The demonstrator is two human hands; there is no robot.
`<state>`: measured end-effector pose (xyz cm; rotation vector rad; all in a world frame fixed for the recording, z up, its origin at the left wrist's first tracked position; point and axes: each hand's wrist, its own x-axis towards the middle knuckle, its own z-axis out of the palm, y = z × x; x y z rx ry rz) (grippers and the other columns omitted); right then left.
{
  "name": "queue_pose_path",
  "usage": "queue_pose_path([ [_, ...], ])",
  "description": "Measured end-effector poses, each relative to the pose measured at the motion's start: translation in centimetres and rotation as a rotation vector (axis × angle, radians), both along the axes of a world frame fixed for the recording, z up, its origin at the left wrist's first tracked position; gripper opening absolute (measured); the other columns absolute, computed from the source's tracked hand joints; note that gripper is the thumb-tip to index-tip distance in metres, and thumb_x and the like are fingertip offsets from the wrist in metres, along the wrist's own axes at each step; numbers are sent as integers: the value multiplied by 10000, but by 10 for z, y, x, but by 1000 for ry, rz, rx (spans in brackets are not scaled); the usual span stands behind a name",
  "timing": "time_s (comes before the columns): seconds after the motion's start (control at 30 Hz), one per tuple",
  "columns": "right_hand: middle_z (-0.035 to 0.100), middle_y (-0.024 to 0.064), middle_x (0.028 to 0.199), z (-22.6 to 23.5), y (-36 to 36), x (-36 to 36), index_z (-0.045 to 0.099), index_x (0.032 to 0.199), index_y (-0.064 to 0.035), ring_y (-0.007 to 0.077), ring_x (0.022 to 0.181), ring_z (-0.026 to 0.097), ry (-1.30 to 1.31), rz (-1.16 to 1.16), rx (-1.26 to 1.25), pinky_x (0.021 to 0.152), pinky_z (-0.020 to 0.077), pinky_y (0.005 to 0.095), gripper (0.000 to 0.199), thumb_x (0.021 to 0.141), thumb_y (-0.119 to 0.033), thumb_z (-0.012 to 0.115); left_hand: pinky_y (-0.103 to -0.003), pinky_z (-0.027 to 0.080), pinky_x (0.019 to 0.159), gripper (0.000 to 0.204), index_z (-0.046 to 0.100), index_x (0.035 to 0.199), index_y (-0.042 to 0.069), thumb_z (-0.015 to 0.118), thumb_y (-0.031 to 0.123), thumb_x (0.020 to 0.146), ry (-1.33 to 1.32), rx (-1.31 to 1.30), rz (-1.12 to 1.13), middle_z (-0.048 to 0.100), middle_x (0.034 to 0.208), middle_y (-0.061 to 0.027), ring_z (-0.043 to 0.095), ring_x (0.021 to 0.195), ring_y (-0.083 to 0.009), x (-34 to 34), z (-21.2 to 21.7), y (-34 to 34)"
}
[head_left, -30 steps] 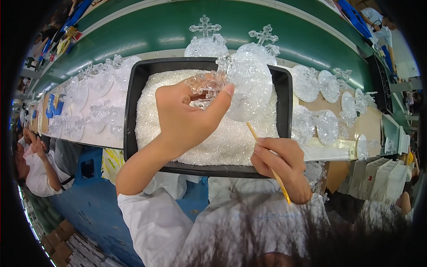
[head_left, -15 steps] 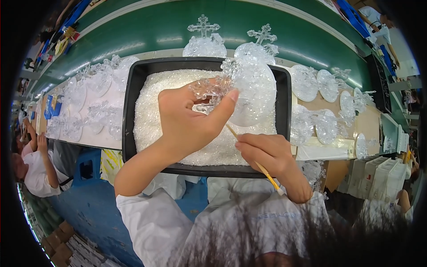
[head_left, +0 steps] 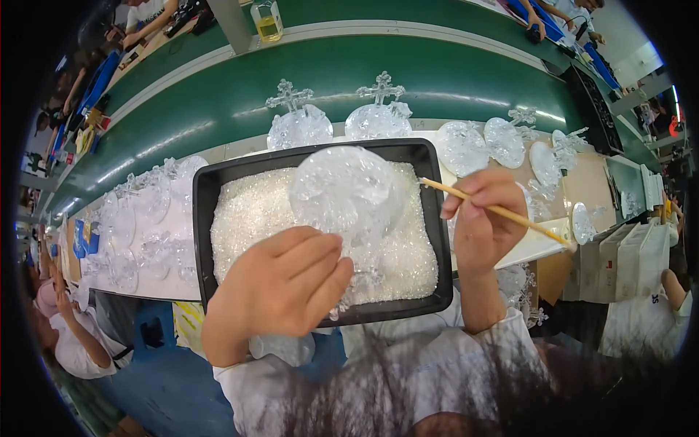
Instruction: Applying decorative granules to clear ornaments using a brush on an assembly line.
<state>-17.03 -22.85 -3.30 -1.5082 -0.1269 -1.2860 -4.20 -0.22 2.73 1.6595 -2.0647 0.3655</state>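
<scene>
My left hand point(head_left: 280, 288) is closed on the lower, figured part of a clear plastic ornament. The ornament's round frosted base point(head_left: 348, 191) is tilted up over a black tray point(head_left: 201, 240), and my fingers partly hide the rest. White glittery granules point(head_left: 251, 211) fill the tray. Right of the ornament, my right hand point(head_left: 489, 218) pinches a thin yellow-handled brush point(head_left: 520, 218). One brush end points left over the tray's right rim, apart from the ornament; the other extends to the lower right.
Two clear cross ornaments point(head_left: 382, 120) stand behind the tray. More round-based ornaments crowd the bench on the left point(head_left: 120, 218) and right point(head_left: 466, 149). A bottle of yellow liquid point(head_left: 268, 25) sits on the shelf beyond. A co-worker point(head_left: 80, 335) is at the far left.
The ornament has turned from upright, cross side left, to base up with its figured part toward me. My right hand has risen rightward with the brush, which now points left. The view has shifted.
</scene>
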Motion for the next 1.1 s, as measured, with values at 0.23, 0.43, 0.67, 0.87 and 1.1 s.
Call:
queue_pose_path([
  [0.23,654,95,892,46,-1,54,661,901,3,139,738,599,415,335,-159,671,472,258,159,775,101,658,-406,555,931,298,667,852,-32,648,105,588,-103,212,-33,660,885,-120,645,963,-269,-12,-5,0],
  [0.43,664,62,827,46,10,75,672,847,-8,126,744,610,560,428,-345,662,470,255,117,756,64,688,-406,528,974,328,663,848,-32,613,157,585,-116,265,-65,657,878,-116,635,984,-271,-14,-7,1],
  [0.67,674,57,831,38,12,81,677,839,-18,130,739,620,621,392,-428,640,471,253,121,742,52,695,-400,522,973,312,659,839,-34,613,152,592,-98,296,-74,643,829,-102,627,950,-263,-13,-9,4],
  [0.87,678,57,819,34,8,82,672,830,-13,134,732,627,632,374,-442,625,470,252,120,731,54,688,-391,519,968,300,657,833,-35,616,145,596,-100,320,-87,635,818,-98,621,949,-257,-13,-6,5],
  [1.1,670,60,808,31,1,78,660,817,-11,128,709,613,611,326,-427,603,457,253,134,712,72,668,-382,514,972,296,654,832,-31,609,140,595,-103,350,-96,631,832,-98,618,955,-259,-10,-6,5],
])
